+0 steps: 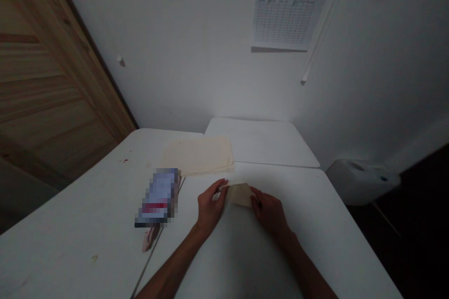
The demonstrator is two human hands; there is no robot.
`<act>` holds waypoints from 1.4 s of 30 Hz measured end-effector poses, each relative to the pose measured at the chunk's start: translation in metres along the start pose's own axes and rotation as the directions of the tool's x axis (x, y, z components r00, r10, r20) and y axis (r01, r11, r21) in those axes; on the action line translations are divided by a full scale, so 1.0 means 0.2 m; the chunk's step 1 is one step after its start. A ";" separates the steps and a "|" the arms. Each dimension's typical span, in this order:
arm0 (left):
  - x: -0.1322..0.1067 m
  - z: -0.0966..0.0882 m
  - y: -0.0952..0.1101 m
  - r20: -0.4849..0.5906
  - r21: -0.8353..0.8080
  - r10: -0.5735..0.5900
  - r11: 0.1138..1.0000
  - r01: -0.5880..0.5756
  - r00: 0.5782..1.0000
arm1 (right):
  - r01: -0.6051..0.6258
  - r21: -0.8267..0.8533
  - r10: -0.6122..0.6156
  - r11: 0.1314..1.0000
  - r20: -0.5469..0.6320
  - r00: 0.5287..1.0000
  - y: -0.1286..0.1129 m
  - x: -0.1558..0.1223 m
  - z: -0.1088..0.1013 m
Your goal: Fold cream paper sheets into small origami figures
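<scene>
Both hands were on it: the left hand [209,206] pinched the near-left edge of a small folded beige cloth [240,194] and the right hand [269,212] gripped its right side, the piece lying mid-surface just in front of a stack of similar cloths [199,155]. With such light fingertip grips, I judged a corner could slip and the fold spring open. The white surface [87,224] stood in a dim room, with a wooden door [42,84] at left and a printed chart [286,17] on the wall.

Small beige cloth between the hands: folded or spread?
Folded: the small beige cloth is a compact rectangle, its ends pinched by the left hand and right hand.
</scene>
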State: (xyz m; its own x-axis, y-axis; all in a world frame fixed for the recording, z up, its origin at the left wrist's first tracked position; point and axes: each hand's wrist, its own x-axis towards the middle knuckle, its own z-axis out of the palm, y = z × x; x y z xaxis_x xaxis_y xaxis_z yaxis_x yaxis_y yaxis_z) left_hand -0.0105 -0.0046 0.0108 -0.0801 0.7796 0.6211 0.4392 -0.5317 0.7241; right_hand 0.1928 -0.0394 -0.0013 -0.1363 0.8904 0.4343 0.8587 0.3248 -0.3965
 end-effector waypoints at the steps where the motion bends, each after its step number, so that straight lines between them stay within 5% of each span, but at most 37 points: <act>1: 0.00 0.00 0.00 -0.003 -0.002 0.014 1.000 -0.014 1.000 | 0.007 -0.016 -0.007 1.000 -0.001 1.000 0.00 0.00 0.01; 7: -0.03 0.01 -0.01 0.077 0.054 0.200 0.977 -0.204 0.977 | -0.013 -0.024 0.012 1.000 -0.014 1.000 -0.03 0.00 0.02; 19: 0.05 -0.03 0.00 0.313 0.018 0.325 0.937 -0.348 0.892 | -0.094 0.319 0.120 0.943 -0.063 0.991 -0.02 0.04 -0.04; 26: 0.04 0.05 0.03 0.289 0.076 0.067 0.993 -0.093 0.955 | -0.269 0.539 0.378 0.798 -0.100 0.920 -0.03 0.05 -0.02; 30: 0.01 0.06 0.03 0.370 -0.003 -0.026 1.000 0.029 0.929 | -0.323 0.585 0.462 0.744 -0.102 0.881 -0.03 0.05 -0.03; 36: 0.02 0.04 -0.01 0.350 -0.069 -0.031 0.996 0.059 0.936 | -0.265 0.463 0.339 0.846 -0.082 0.937 0.01 0.04 -0.04; 42: 0.02 0.04 -0.02 0.370 -0.053 0.053 0.998 -0.035 0.927 | -0.179 0.300 0.220 0.937 -0.109 0.969 0.04 0.03 -0.06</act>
State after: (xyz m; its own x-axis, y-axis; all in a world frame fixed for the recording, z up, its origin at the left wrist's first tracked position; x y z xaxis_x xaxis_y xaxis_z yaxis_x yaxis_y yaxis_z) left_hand -0.0063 0.0029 0.0071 0.2803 0.8175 0.5032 0.3934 -0.5759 0.7166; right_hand 0.2053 -0.0356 0.0070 0.1109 0.9001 0.4214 0.6807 0.2402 -0.6921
